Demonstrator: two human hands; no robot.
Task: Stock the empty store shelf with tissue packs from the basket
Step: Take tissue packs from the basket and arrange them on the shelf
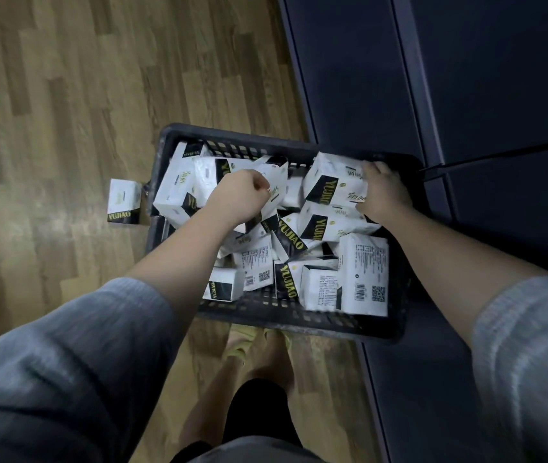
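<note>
Tissue packs [362,272] are heaped in the black basket [232,142] on the wood floor [65,95]. One upper pack [332,185] is gripped by the right hand [384,192] near the far rim; another [277,188] is pinched by the left hand [240,198]. A stray pack [123,202] lies outside the left wall, the dark shelf [466,95] alongside the right.

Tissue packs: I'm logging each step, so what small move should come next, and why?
Probably lift both packs clear of the basket: the right hand already grips a tissue pack, and the left hand is curled on another pack.
</note>
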